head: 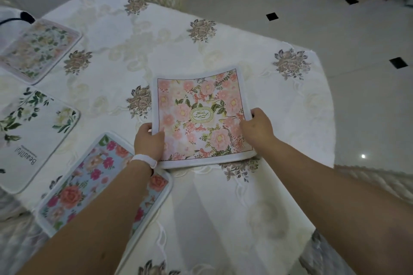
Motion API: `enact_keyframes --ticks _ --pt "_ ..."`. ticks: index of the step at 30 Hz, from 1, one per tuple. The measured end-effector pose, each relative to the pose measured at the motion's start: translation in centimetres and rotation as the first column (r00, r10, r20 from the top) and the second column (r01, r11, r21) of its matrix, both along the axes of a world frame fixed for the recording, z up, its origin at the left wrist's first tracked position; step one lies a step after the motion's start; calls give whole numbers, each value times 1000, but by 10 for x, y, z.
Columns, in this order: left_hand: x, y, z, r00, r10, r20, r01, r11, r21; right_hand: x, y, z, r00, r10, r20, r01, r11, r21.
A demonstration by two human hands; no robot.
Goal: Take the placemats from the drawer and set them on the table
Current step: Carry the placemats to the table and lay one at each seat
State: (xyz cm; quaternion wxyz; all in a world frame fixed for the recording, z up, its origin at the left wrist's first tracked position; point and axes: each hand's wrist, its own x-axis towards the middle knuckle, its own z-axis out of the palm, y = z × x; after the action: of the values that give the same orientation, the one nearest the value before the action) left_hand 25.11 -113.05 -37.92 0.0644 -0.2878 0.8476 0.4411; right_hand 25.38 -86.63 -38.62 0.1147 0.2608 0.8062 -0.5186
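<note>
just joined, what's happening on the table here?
A person is laying out placemats on a table under a white floral cloth. Both hands hold the pink floral placemat by its near edge: the left hand at its left corner, the right hand at its right side. Three mats already lie to the left: a blue floral placemat, a white leaf-print placemat and a pale floral placemat farthest away.
</note>
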Motion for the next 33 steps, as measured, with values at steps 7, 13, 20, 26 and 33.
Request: enact_keyframes --ticks 7,13,20,26,33 --pt "17 11 19 979 -196 -60 198 980 24 77 4 10 981 -195 0 195 981 -15" --pt "24 33 24 931 -360 -61 362 932 22 137 14 12 946 -325 4 325 946 -17" --pt "42 62 8 874 -486 -12 486 873 40 187 31 7 900 -433 55 431 901 40" --pt "50 65 -5 856 -514 58 511 858 51 211 30 -3 875 -472 105 470 881 45" --pt "51 58 -7 863 -499 82 496 867 50 212 29 -6 891 -436 129 425 899 104"
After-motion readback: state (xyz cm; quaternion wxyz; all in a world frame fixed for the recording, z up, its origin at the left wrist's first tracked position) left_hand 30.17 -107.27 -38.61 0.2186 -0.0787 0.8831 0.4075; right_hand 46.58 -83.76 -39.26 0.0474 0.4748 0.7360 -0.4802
